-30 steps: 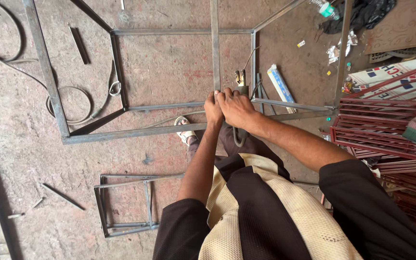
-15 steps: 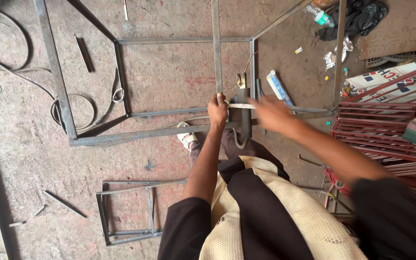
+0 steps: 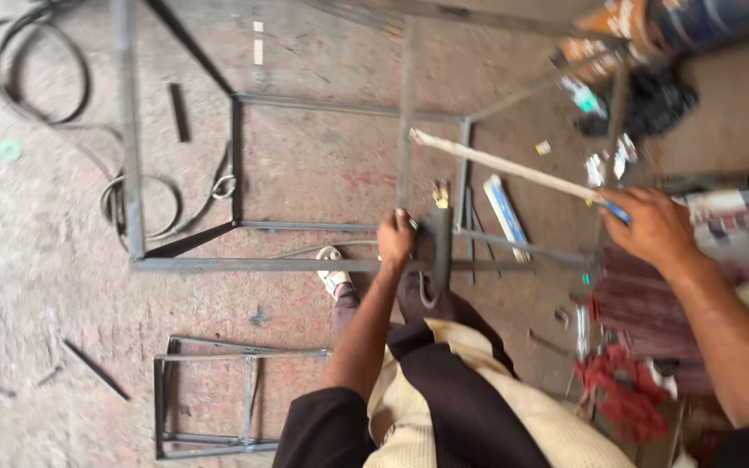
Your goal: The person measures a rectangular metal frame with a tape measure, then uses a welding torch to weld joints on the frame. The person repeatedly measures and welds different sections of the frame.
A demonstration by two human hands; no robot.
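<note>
rough reddish concrete floor fills the frame, with a coiled dark cable at upper left and a small welded steel frame lying at lower left.

my left hand is at centre frame, closed on the near rail of the large grey steel bar frame, beside a dark curved metal piece hanging on that rail. my right hand is at right of frame, closed around the blue-tipped end of a long pale thin rod. the rod runs up and left from the hand, its far end over the upright bars near upper centre.

change from one second ago: both hands were then together on the rail at centre. half a second ago the right hand had separated and was moving right along a short visible length of the rod. now the right hand is well apart from the left, and the rod shows at full length, angled across the frame. judgement: the rod is drawn clear and free in my grip, while the left hand steadies the frame.

the view has also shifted, so the frame sits further left.
</note>
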